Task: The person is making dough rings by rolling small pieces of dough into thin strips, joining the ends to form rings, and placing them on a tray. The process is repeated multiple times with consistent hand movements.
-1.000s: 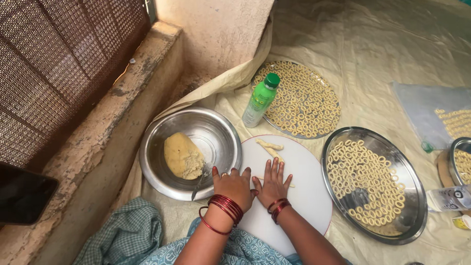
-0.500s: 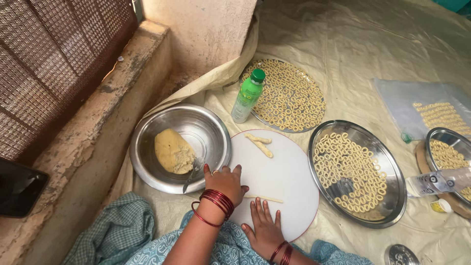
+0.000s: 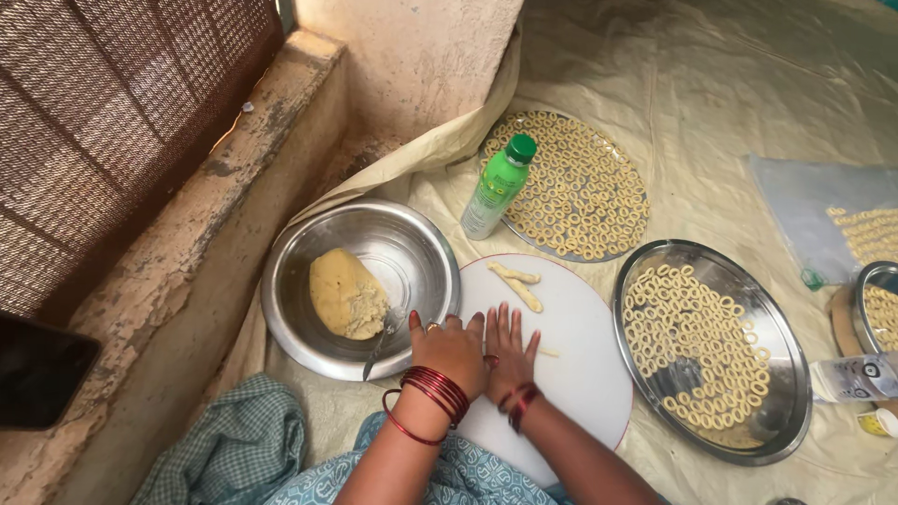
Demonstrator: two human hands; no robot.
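Observation:
My left hand (image 3: pixel 449 351) and my right hand (image 3: pixel 510 348) lie flat, side by side, palms down on a round white board (image 3: pixel 585 383). A thin strip of dough (image 3: pixel 550 353) pokes out from under my right hand. Both wrists carry red bangles. Two short dough rolls (image 3: pixel 517 285) rest at the board's far edge. Left of the board stands a steel bowl (image 3: pixel 412 243) holding a yellow dough lump (image 3: pixel 348 295) and a spoon (image 3: pixel 379 346).
A green bottle (image 3: pixel 499 187) stands beside a round tray of dough rings (image 3: pixel 585 187). A steel plate of rings (image 3: pixel 702 346) lies to the right, with another plate (image 3: pixel 877 309) and a lying bottle (image 3: pixel 856 377) beyond. A concrete ledge (image 3: pixel 215 215) and dark phone (image 3: pixel 37 374) are left.
Half a second ago my right hand was drawn back toward my body. It has slid forward again beside my left hand on the board. The view has shifted slightly.

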